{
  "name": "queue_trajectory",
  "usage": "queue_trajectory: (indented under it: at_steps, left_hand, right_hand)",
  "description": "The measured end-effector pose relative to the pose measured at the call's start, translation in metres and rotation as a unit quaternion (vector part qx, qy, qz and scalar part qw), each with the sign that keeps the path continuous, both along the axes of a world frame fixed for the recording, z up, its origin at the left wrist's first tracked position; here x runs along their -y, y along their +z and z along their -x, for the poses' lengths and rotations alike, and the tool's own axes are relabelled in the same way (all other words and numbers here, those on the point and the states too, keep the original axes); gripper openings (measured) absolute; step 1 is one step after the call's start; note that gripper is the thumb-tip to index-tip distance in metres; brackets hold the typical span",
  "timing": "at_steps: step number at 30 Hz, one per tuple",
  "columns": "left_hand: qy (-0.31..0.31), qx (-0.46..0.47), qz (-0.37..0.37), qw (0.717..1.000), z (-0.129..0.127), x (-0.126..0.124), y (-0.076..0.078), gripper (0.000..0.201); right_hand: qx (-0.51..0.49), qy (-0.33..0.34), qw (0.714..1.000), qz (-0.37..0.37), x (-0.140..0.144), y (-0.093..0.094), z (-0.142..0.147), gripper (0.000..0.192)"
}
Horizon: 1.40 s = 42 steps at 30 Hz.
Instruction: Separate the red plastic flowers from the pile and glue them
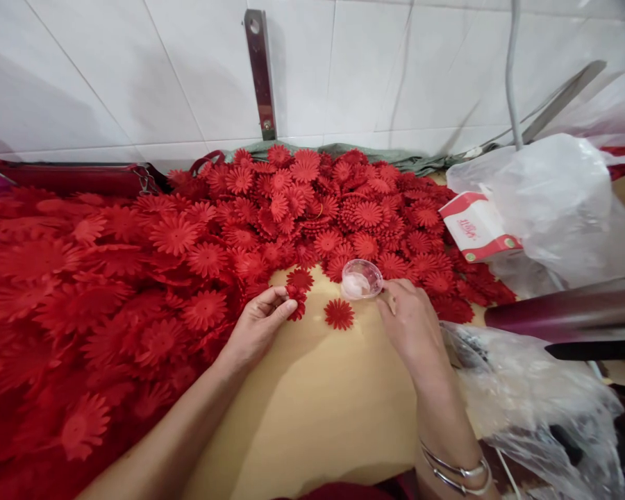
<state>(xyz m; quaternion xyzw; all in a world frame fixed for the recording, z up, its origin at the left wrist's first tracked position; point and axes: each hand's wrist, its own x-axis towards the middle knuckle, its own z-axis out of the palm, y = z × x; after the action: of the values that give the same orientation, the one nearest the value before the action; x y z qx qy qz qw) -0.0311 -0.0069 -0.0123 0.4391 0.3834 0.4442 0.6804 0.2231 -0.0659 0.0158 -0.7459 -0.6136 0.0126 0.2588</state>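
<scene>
Between thumb and fingers of my left hand (263, 316) a red flower-shaped piece (296, 303) is pinched. Close behind it lies another red flower piece (300, 278). A single flat red flower (339, 314) rests on the tan tabletop (312, 403) between my hands. My right hand (409, 316), with two bangles at the wrist, is closed at the right rim of a small clear plastic cup (362, 279). Something whitish and translucent sits inside the cup. Part of the right hand's grip is turned away from view.
A large heap of red flowers (177, 236) spreads over the left and back. At the right are a red-and-white box (479, 228), clear plastic bags (557, 201) and a shiny metal cylinder (567, 309). A dark red pouch (78, 178) lies against the white tiled wall (187, 69).
</scene>
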Motion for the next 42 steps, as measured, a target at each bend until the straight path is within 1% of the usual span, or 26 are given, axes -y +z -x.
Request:
queue_trajectory:
  at_steps: [3, 5, 6, 8, 10, 12, 14, 15, 17, 18, 19, 21, 23, 25, 27, 30, 32, 35, 39, 42]
  left_hand:
    - [0.004, 0.023, 0.018, 1.000, -0.001, -0.001, 0.001, 0.032]
    - [-0.005, 0.029, 0.018, 0.999, 0.000, -0.001, 0.001, 0.032]
    - [-0.013, 0.028, 0.013, 0.999, 0.000, -0.001, 0.000, 0.031]
    - [-0.028, 0.021, -0.003, 0.999, 0.001, -0.001, -0.001, 0.028]
    - [-0.038, 0.008, -0.021, 0.999, 0.002, 0.000, 0.000, 0.027]
    - [-0.048, -0.018, -0.035, 0.998, 0.001, 0.001, 0.003, 0.027]
    - [-0.055, -0.045, -0.042, 0.997, 0.000, 0.002, 0.008, 0.029]
    - [-0.057, -0.055, -0.043, 0.996, -0.001, 0.002, 0.010, 0.030]
    - [-0.056, -0.065, -0.046, 0.995, -0.002, 0.003, 0.014, 0.032]
    - [-0.057, -0.067, -0.048, 0.995, -0.002, 0.003, 0.015, 0.033]
    - [-0.059, -0.068, -0.050, 0.995, -0.002, 0.003, 0.016, 0.033]
    - [-0.066, -0.069, -0.055, 0.994, -0.001, 0.003, 0.016, 0.032]
    - [-0.070, -0.067, -0.062, 0.993, -0.001, 0.003, 0.016, 0.031]
    - [-0.073, -0.065, -0.071, 0.993, -0.001, 0.003, 0.016, 0.030]
    - [-0.084, -0.066, -0.077, 0.991, -0.002, 0.005, 0.016, 0.029]
    - [-0.115, -0.063, -0.079, 0.988, -0.002, 0.008, 0.016, 0.026]
    - [-0.128, -0.061, -0.081, 0.987, -0.002, 0.009, 0.015, 0.025]
    - [-0.126, -0.063, -0.084, 0.986, -0.002, 0.010, 0.015, 0.025]
    - [-0.118, -0.068, -0.083, 0.987, -0.003, 0.009, 0.016, 0.027]
    - [-0.091, -0.071, -0.090, 0.989, -0.004, 0.007, 0.016, 0.029]
  right_hand:
    - [0.081, 0.004, 0.996, 0.026, 0.018, -0.005, 0.006, 0.021]
    - [0.100, 0.019, 0.994, 0.036, 0.033, -0.003, 0.008, 0.015]
    - [0.091, 0.035, 0.994, 0.042, 0.042, -0.001, 0.009, 0.014]
    - [0.039, 0.065, 0.996, 0.048, 0.056, 0.003, 0.008, 0.013]
    - [-0.030, 0.062, 0.997, 0.045, 0.066, 0.006, 0.005, 0.016]
    - [-0.074, 0.022, 0.996, 0.037, 0.069, 0.005, 0.002, 0.021]
    - [-0.083, -0.013, 0.996, 0.038, 0.068, 0.000, 0.002, 0.031]
    - [-0.080, -0.018, 0.996, 0.043, 0.067, -0.003, 0.004, 0.040]
    - [-0.072, -0.006, 0.996, 0.050, 0.063, -0.010, 0.012, 0.057]
    - [-0.067, 0.003, 0.997, 0.048, 0.061, -0.013, 0.017, 0.061]
    - [-0.065, 0.015, 0.997, 0.047, 0.059, -0.016, 0.023, 0.061]
    - [-0.066, 0.031, 0.996, 0.043, 0.058, -0.020, 0.033, 0.051]
    - [-0.074, 0.032, 0.996, 0.037, 0.058, -0.021, 0.038, 0.042]
    - [-0.097, 0.021, 0.995, 0.030, 0.059, -0.021, 0.039, 0.040]
    - [-0.145, 0.001, 0.989, 0.020, 0.062, -0.019, 0.037, 0.039]
    - [-0.231, -0.036, 0.972, 0.011, 0.065, -0.016, 0.034, 0.031]
    - [-0.255, -0.047, 0.966, 0.009, 0.066, -0.014, 0.035, 0.024]
    - [-0.250, -0.031, 0.968, 0.014, 0.067, -0.014, 0.038, 0.016]
    - [-0.254, 0.001, 0.967, 0.024, 0.069, -0.013, 0.043, 0.015]
    - [-0.255, 0.030, 0.965, 0.053, 0.071, -0.013, 0.044, 0.013]
